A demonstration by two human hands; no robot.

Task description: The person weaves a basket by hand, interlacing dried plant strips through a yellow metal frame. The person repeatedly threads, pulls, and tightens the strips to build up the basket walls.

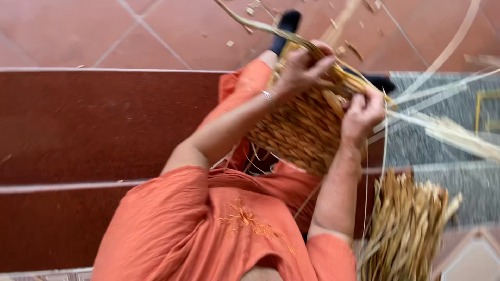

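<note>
One woven basket [304,127] on the lap, interior not visible. Left hand [302,67] and right hand [362,112] both clamped on its rim strands. One bundle of dried reeds [403,229] stands right of basket.

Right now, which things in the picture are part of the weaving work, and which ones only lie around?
In use:
- woven basket, gripped at its rim
- left hand and right hand
- long fibre strand running from the rim

Lying about:
- bundle of dried stalks at the person's right side
- loose pale strips
- small scraps on the tiled floor
</note>
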